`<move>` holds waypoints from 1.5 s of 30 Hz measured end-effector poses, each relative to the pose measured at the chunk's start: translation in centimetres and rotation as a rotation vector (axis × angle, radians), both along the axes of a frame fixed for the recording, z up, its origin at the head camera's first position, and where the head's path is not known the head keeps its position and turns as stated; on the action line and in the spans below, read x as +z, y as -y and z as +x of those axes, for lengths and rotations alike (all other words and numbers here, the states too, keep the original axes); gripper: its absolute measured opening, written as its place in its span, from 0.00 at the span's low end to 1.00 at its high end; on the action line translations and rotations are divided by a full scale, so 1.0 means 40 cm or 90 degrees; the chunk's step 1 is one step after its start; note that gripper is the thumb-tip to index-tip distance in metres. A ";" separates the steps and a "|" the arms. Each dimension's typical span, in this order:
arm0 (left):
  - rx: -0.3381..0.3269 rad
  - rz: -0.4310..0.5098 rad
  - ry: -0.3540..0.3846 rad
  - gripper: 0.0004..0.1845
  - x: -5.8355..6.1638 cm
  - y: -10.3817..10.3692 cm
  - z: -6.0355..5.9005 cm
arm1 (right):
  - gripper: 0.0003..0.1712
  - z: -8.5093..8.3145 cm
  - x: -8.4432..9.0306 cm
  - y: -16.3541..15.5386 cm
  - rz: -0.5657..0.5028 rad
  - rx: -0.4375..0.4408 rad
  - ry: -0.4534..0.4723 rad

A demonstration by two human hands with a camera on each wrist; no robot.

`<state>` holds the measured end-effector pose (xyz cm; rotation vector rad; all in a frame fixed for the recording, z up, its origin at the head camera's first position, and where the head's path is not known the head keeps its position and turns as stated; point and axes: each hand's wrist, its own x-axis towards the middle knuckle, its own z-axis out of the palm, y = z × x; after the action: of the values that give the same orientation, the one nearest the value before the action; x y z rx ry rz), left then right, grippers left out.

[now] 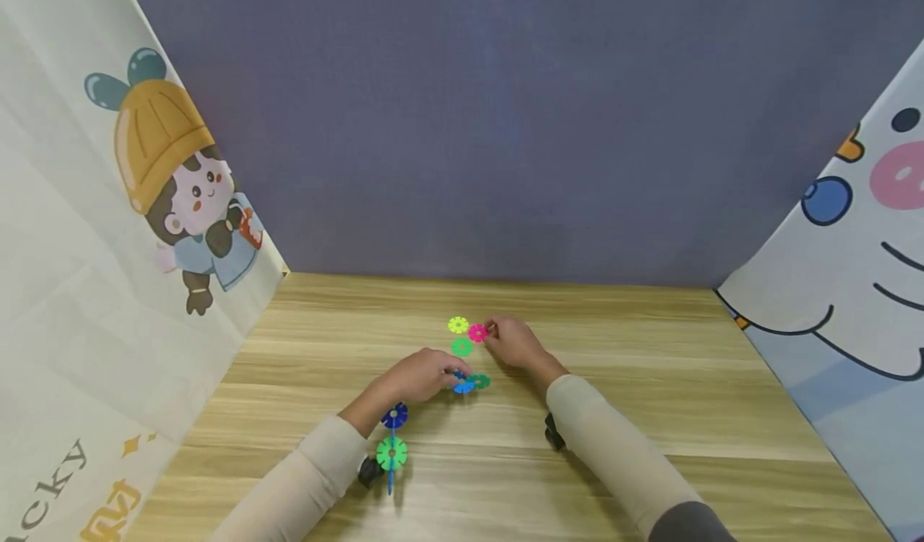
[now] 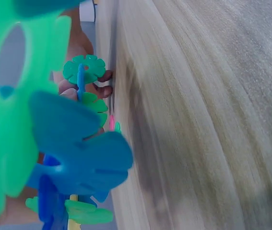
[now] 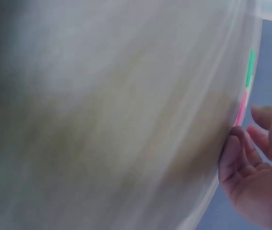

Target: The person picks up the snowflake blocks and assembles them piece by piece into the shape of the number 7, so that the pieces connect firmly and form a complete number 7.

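Small snowflake-shaped plastic discs lie on the wooden table (image 1: 650, 414). My left hand (image 1: 426, 375) grips a linked piece of discs; its blue and green end (image 1: 469, 382) shows at the fingertips, and a dark blue disc (image 1: 394, 415) and a green disc (image 1: 392, 452) stand by the wrist. Up close, those discs (image 2: 54, 143) fill the left wrist view, with curled fingers (image 2: 102, 84) behind them. My right hand (image 1: 508, 340) reaches a flat pink disc (image 1: 478, 333), its fingertips (image 3: 234, 139) touching the disc's edge (image 3: 241, 109). A yellow disc (image 1: 458, 325) and a green disc (image 1: 462, 347) lie beside it.
A grey cloth wall (image 1: 505, 125) closes the back of the table. A cartoon-printed sheet (image 1: 144, 229) hangs along the left side and another (image 1: 852, 301) along the right. Bare wood stretches right of my right forearm and in front of both arms.
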<state>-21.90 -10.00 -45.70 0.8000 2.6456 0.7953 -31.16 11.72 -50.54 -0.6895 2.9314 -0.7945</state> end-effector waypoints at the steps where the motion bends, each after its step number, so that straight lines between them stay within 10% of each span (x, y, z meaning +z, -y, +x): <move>1: -0.003 0.000 -0.003 0.14 -0.001 -0.001 -0.001 | 0.17 -0.001 -0.001 0.003 0.007 -0.003 0.001; 18: -0.032 -0.008 -0.040 0.14 0.007 -0.011 -0.019 | 0.24 -0.012 -0.012 0.024 0.105 -0.012 -0.014; 45: -0.021 -0.008 -0.016 0.15 0.014 -0.008 -0.008 | 0.15 0.008 0.000 -0.020 -0.014 -0.015 0.026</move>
<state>-22.23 -9.68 -45.16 0.8539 2.6495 0.7639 -30.84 12.50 -50.54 -0.6329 2.9034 -0.8339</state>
